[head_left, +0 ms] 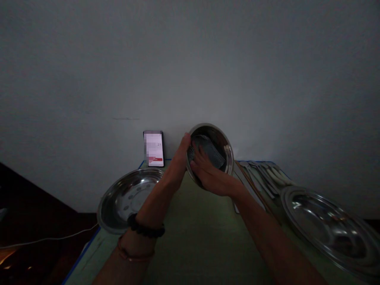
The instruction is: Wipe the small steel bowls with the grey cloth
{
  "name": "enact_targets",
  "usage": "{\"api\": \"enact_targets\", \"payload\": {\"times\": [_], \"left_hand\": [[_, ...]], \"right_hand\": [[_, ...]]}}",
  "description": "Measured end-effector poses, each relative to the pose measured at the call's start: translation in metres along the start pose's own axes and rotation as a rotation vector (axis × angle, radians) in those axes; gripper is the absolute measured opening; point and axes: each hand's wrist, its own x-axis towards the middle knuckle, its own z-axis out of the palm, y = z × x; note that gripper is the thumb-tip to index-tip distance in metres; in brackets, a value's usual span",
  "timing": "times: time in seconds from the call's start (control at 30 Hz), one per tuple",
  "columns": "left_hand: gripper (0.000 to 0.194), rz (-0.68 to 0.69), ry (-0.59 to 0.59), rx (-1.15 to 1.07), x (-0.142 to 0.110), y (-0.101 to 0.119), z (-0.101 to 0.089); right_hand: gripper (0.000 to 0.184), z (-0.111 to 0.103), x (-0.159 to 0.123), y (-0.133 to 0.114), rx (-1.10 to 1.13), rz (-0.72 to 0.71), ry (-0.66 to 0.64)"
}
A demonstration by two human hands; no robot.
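A round stainless steel bowl (228, 152) is tilted toward me above the table, its mouth facing me. My left hand (178, 160) grips it at the left side, thumb near the rim and the other fingers hidden behind. Inside lies a grey mesh-patterned cloth (212, 150). My right hand (208, 170) reaches into the bowl and holds this cloth against the inner surface, fingers stretched over it.
A wide metal basin (111, 198) stands on the left of the green-topped table (196, 241). A lit phone (154, 148) leans on the wall behind. On the right lie several utensils (261, 178), brown chopsticks (251, 182) and a large metal dish (326, 225).
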Motion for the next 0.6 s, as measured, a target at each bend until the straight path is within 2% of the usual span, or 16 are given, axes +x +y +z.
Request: {"api": "enact_targets", "payload": {"times": [0.1,0.23,0.33,0.43,0.53,0.6], "left_hand": [[0.053,-0.007,-0.020,-0.028,0.001,0.003,0.000],[0.049,0.023,0.053,-0.009,0.004,-0.001,-0.002],[0.047,0.041,0.049,0.011,0.007,-0.009,-0.004],[0.045,0.051,0.047,0.020,0.010,-0.014,-0.006],[0.045,0.035,0.113,-0.007,0.012,-0.015,-0.010],[0.045,-0.022,0.185,-0.041,0.012,-0.014,-0.014]], "right_hand": [[0.070,-0.006,-0.002,-0.006,0.205,-0.054,-0.065],[0.073,-0.014,-0.005,-0.003,0.310,-0.086,-0.076],[0.066,-0.015,-0.005,0.002,0.295,-0.112,-0.050],[0.062,-0.009,-0.003,0.005,0.236,-0.094,0.033],[0.061,0.001,-0.002,0.002,0.123,-0.051,0.083],[0.060,0.006,-0.002,-0.003,0.063,-0.076,0.036]]}}
